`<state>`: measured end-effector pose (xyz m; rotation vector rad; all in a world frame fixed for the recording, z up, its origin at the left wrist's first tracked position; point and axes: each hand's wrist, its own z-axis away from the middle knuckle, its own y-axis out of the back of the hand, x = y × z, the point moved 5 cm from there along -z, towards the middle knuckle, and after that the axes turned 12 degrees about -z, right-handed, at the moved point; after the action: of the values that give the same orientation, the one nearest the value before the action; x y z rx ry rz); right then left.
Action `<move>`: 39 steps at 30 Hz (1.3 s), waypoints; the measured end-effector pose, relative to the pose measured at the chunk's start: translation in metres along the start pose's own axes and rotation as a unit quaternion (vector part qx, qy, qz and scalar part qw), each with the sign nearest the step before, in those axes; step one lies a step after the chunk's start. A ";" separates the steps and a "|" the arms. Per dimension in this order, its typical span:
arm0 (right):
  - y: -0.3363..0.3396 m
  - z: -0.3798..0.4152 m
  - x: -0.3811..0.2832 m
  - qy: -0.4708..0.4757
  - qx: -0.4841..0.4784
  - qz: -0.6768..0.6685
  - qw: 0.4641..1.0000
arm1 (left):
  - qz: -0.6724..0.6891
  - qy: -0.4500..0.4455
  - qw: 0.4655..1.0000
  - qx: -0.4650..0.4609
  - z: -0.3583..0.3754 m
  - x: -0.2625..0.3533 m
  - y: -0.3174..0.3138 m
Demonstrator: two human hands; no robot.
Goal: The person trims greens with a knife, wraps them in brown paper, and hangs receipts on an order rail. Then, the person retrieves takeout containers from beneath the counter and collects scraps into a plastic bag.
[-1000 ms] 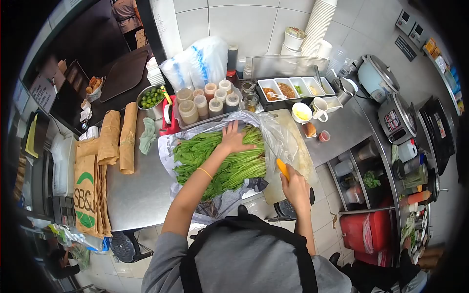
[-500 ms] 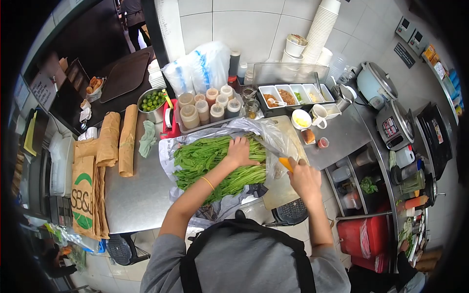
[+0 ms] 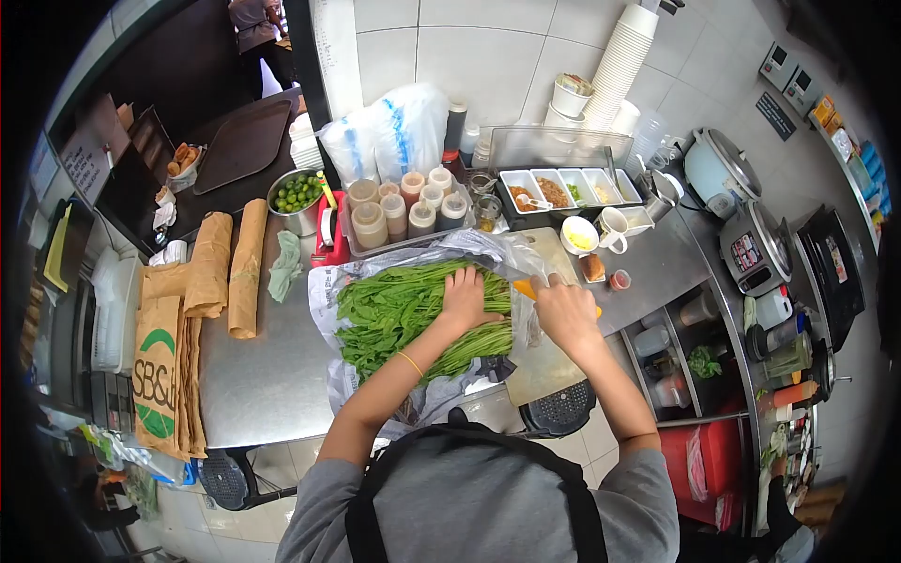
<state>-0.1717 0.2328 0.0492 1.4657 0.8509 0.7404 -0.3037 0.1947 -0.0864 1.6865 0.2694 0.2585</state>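
A large heap of leafy greens (image 3: 389,310) lies on a plastic-and-paper wrap (image 3: 324,291) on the steel counter. My left hand (image 3: 466,300) rests on the stems with its fingers spread, pressing down from above. My right hand (image 3: 563,314) is wrapped round the orange handle of a knife (image 3: 524,288), just right of the stems and over the cream cutting board (image 3: 549,371). The knife's blade is hard to make out against the plastic.
Sauce bottles (image 3: 395,218) stand in a tub behind the greens, beside a pot of green limes (image 3: 297,193). A topping tray (image 3: 570,190), a bowl (image 3: 579,235) and a mug (image 3: 612,229) sit at the back right. Paper bags (image 3: 160,375) lie left.
My right hand has moved slightly left and up, and the knife has turned, its blade no longer plainly lying across the stems. My left hand stays on the greens.
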 end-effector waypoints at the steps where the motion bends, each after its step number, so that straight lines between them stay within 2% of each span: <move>1: -0.001 -0.003 -0.001 0.001 0.004 -0.005 1.000 | -0.006 -0.004 1.000 0.003 -0.002 -0.002 0.000; 4: -0.011 -0.014 0.007 -0.004 0.002 -0.032 0.999 | -0.010 -0.012 0.998 -0.065 -0.020 -0.014 -0.001; 8: -0.015 -0.015 0.009 -0.025 -0.016 -0.064 0.998 | 0.082 -0.041 0.972 -0.216 -0.042 -0.041 -0.013; 12: -0.005 0.003 0.007 -0.042 -0.006 -0.069 0.997 | 0.116 -0.040 0.970 -0.209 -0.030 -0.045 -0.020; 14: 0.012 0.016 0.008 -0.054 -0.012 -0.054 0.997 | 0.101 -0.038 0.981 -0.163 -0.021 -0.040 -0.026; 17: 0.042 0.028 0.004 -0.043 -0.043 -0.010 0.998 | 0.081 -0.040 0.988 -0.126 -0.012 -0.031 -0.025; 22: 0.056 0.023 -0.008 0.018 -0.040 0.030 0.999 | 0.060 -0.038 0.992 -0.105 -0.008 -0.026 -0.021; 25: 0.046 0.009 -0.002 -0.002 -0.062 0.047 0.997 | 0.059 -0.047 0.985 -0.154 -0.014 -0.030 -0.016; 28: 0.037 0.007 0.009 -0.033 -0.072 0.022 0.997 | 0.117 -0.050 0.966 -0.226 -0.030 -0.039 -0.003; 32: 0.026 0.024 0.021 -0.087 -0.063 -0.022 0.994 | 0.081 -0.038 0.942 -0.323 -0.052 -0.043 -0.007; 36: 0.041 0.055 0.010 -0.091 -0.032 -0.074 0.993 | 0.001 -0.073 0.923 -0.377 -0.054 -0.041 -0.018; 39: 0.041 0.076 0.003 -0.107 -0.049 -0.107 0.987 | -0.019 -0.053 0.937 -0.346 -0.050 -0.040 -0.030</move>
<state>-0.1024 0.1955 0.0848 1.3153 0.7814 0.4481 -0.3582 0.2326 -0.1098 0.9907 0.1074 0.2001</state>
